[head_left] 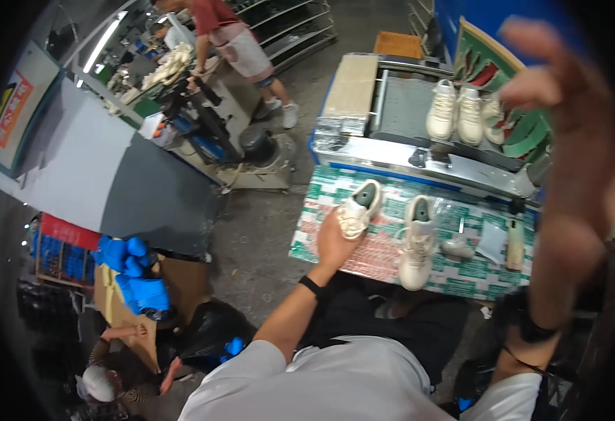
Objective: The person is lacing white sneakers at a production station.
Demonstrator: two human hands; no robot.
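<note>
At the near edge of the green-and-white patterned desk (321, 210), the left hand (334, 242) is closed around the toe of a cream shoe (358, 208), seemingly placing or lifting it, while its mate (417, 242) lies just beside. The right hand (567, 84) hangs raised and loosely open, empty. Any next move needs care: the shoe sits by the desk's left edge, with bare room between the two shoes.

The left hand (334, 242) grips a cream sneaker (357, 208) by its toe on the green-and-red patterned desk (476, 270). Just right of that sneaker lies a second cream sneaker (417, 242), untouched. The right hand (567, 91) is raised with fingers spread, well above and right of it.
</note>
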